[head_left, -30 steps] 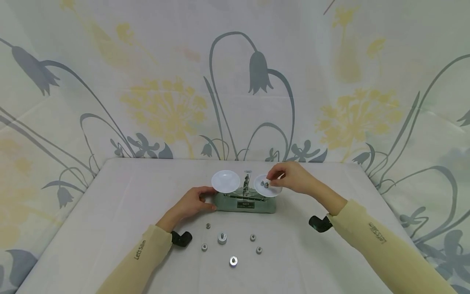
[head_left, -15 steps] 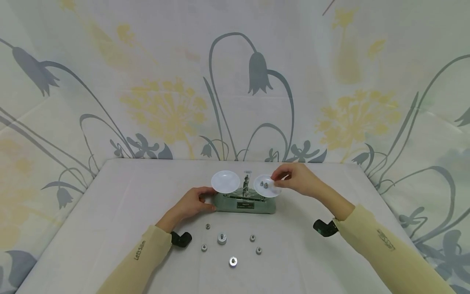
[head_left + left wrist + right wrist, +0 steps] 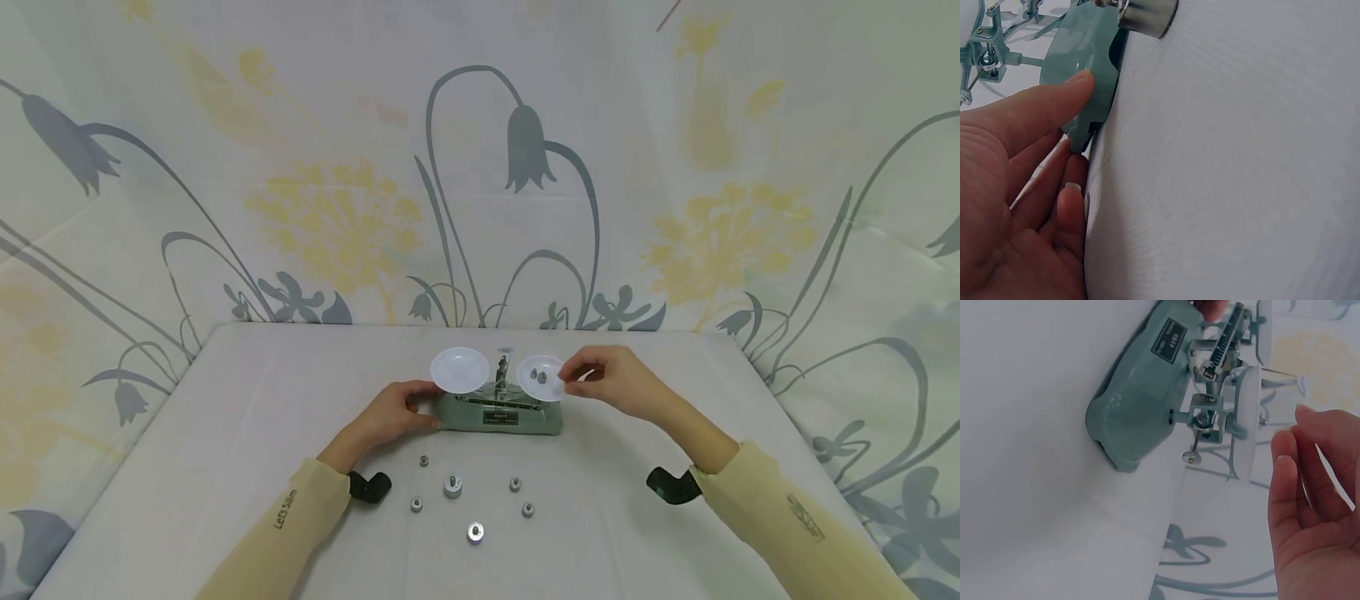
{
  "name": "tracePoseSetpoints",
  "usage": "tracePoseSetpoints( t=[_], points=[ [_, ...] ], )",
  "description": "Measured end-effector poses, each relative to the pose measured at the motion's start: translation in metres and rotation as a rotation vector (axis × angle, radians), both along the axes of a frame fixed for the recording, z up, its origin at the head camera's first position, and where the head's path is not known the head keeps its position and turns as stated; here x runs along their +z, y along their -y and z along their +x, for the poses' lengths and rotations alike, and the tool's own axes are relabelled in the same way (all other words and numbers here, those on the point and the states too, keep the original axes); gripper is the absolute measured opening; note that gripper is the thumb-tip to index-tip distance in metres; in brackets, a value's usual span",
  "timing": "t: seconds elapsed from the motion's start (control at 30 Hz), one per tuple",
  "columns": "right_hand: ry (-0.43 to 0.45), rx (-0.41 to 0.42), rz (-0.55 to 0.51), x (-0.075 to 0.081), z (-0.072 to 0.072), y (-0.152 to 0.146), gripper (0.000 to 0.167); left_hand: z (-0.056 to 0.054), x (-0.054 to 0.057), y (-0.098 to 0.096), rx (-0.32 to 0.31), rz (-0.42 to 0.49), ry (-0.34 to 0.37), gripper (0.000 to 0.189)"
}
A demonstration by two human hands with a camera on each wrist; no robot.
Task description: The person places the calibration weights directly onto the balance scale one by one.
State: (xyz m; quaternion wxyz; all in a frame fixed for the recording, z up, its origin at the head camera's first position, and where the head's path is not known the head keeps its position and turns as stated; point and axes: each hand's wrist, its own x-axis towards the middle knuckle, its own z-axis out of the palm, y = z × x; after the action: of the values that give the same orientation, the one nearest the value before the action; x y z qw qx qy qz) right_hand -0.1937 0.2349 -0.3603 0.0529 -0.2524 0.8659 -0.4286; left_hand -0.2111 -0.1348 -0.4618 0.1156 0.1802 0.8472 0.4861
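Note:
A green balance scale [image 3: 498, 418] with two white pans stands on the table. My left hand [image 3: 392, 412] grips the left end of its base, thumb [image 3: 1079, 87] on the front face and fingers behind. Two small metal weights [image 3: 542, 377] sit on the right pan [image 3: 551, 391]; the left pan [image 3: 460, 371] holds nothing. My right hand [image 3: 615, 379] is at the right pan's outer rim, fingers loosely bent. In the right wrist view, its thumb and index fingertips [image 3: 1284, 439] come close together beside the pan [image 3: 1249, 425], with nothing visible between them.
Several metal weights stand apart on the white tablecloth in front of the scale, among them a larger one [image 3: 453, 487] and another [image 3: 476, 533] closer to me. A flower-patterned cloth [image 3: 480, 208] hangs behind the table.
My right hand has drawn back from over the right pan to its outer rim, moving right and slightly toward me. The two weights stay on the pan. My left hand keeps its place.

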Motion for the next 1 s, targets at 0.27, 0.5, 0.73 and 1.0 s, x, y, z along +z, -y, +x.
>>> tracePoseSetpoints(
  t=[0.27,0.5,0.73,1.0],
  points=[
    [0.021,0.016,-0.037,-0.008,0.016,-0.002,0.014,-0.001,-0.001,-0.001,0.001,0.005,0.01,0.056],
    [0.015,0.029,-0.078,-0.016,0.033,-0.001,0.013,0.0,0.0,-0.002,0.007,-0.002,0.01,0.056],
    [-0.022,0.073,-0.149,-0.03,0.046,0.003,0.016,0.0,0.0,-0.001,0.003,-0.006,0.002,0.056],
    [-0.043,0.115,-0.209,-0.046,0.058,0.01,0.02,0.0,-0.002,0.001,0.005,-0.005,0.0,0.056]
  ],
)
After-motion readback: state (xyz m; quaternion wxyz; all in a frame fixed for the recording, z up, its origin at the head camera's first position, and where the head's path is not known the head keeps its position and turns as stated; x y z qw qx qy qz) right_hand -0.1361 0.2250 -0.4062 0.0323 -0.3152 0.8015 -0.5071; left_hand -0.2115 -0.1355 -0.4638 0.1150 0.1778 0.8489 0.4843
